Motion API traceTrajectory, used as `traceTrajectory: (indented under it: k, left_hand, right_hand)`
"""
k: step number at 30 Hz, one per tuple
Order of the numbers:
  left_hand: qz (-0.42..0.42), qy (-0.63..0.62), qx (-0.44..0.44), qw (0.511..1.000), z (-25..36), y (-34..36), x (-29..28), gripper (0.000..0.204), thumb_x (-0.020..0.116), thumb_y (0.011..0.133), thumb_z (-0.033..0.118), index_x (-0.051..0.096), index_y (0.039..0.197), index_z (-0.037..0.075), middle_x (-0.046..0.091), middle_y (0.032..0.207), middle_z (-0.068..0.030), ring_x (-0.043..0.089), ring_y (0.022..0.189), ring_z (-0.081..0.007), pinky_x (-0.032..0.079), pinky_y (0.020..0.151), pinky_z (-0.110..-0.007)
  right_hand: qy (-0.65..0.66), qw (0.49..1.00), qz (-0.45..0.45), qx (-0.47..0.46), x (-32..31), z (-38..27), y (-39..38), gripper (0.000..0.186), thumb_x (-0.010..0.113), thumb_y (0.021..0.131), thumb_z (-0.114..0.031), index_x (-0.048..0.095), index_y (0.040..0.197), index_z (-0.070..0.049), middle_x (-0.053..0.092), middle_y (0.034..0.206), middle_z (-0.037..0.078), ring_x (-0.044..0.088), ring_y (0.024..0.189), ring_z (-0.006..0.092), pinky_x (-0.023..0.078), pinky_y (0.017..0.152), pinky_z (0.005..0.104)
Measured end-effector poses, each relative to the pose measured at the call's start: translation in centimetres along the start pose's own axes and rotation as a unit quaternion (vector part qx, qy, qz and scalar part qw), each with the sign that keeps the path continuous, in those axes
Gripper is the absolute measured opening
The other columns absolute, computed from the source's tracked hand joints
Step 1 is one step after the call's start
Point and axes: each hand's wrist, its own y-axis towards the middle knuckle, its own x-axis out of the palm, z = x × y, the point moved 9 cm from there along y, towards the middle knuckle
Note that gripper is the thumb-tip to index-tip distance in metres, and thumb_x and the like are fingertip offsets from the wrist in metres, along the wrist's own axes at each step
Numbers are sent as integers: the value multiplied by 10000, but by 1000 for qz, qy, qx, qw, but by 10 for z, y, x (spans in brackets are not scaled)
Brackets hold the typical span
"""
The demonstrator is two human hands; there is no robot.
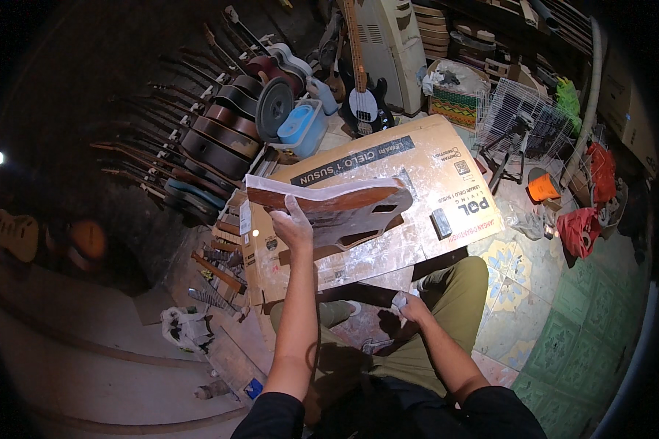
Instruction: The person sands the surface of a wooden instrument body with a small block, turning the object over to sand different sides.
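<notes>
- Our right hand [415, 310], nearest, is closed on a small pale piece [399, 300], its material unclear, beside our right leg.
- Our left hand [293, 227] clasps the left end of a brown guitar body [344, 211], tilted over dusty cardboard [433, 146].
- At the cardboard's right, a dark block [441, 223] lies.
- Far beyond, a black bass [364, 108] stands right of rowed guitars [227, 117].

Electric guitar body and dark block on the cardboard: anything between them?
Head view: only bare, dusty cardboard shows between the electric guitar body and the dark block.
</notes>
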Motion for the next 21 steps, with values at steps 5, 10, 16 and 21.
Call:
traceTrajectory:
  k: [5,10,16,21]
  left_hand:
    - [-30,-2,24,999,40,-11,-2,881,896,703,529,514,1164,-119,673,1064,-299,668,994,-474,517,897,-513]
    - [-72,79,-22,994,38,-17,-2,1079,936,671,475,346,1349,-120,647,1202,-304,671,1096,-407,515,953,-455]
    - [-31,27,17,999,32,-12,-2,927,907,695,521,478,1208,-121,666,1062,-319,670,1005,-478,521,899,-509]
    - [-34,-19,6,999,27,-1,-7,726,894,770,424,536,1117,-104,692,1001,-276,689,947,-433,525,874,-481]
  right_hand:
    - [32,999,-15,21,-1,6,-2,494,604,796,-100,644,1285,-43,730,1088,243,718,1000,367,556,891,428]
    - [34,999,-12,24,-2,3,-3,496,604,801,-112,651,1293,-65,727,1096,246,712,1017,377,550,896,430]
    - [12,1000,-5,16,-4,2,-4,460,593,824,-153,658,1271,-65,714,1142,248,680,1092,403,528,940,436]
    - [26,999,-22,15,-5,-1,-5,398,634,892,-251,678,1246,-76,717,1144,239,686,1092,384,531,929,429]
